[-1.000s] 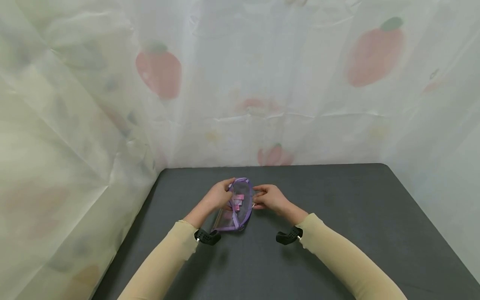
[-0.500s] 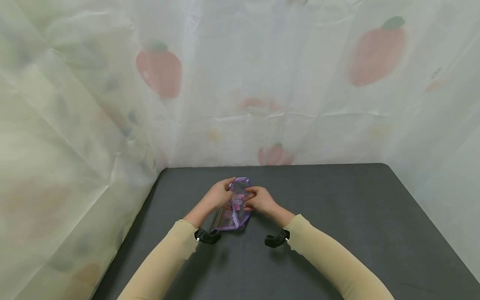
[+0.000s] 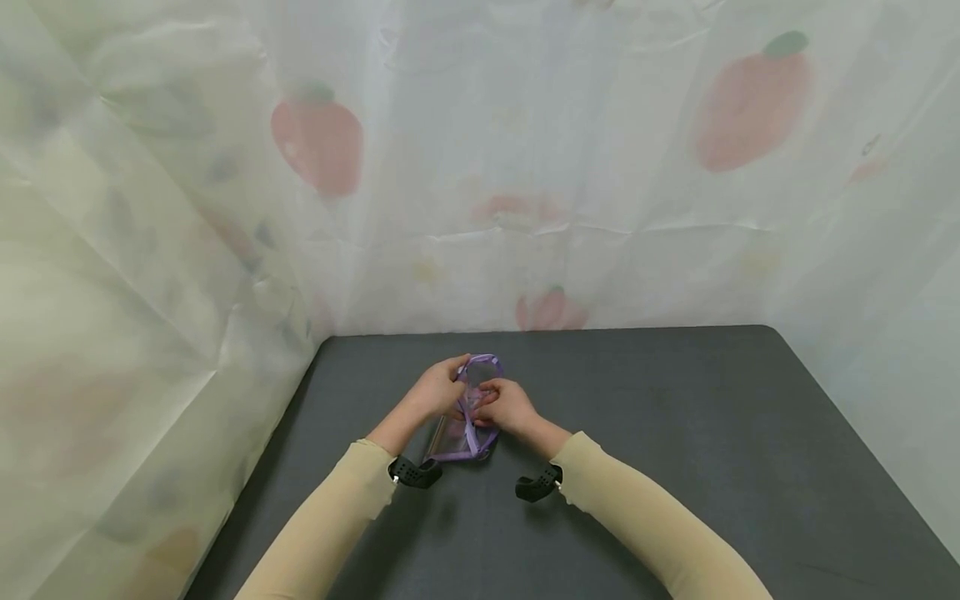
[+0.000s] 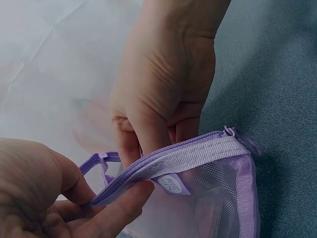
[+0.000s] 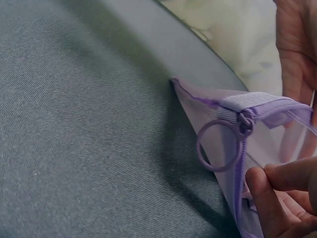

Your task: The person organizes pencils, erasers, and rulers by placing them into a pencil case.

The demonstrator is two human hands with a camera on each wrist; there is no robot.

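Note:
A purple mesh zipper pouch lies on the dark grey table, held up at its far end. My left hand pinches the pouch's left rim. In the left wrist view that hand comes down from the top, with fingers on both sides of the purple zipper tape. My right hand pinches the same zipper edge from the right, its thumb and finger closed on the tape. A purple ring pull hangs free at the end of the pouch.
A pale curtain printed with strawberries walls the table at the back and on both sides. Bare dark tabletop stretches to the right and front of the hands. Black wrist cameras sit under both sleeves.
My right hand has moved left, from beside the pouch onto its zipper edge, and now pinches it. The left hand and pouch have stayed in place.

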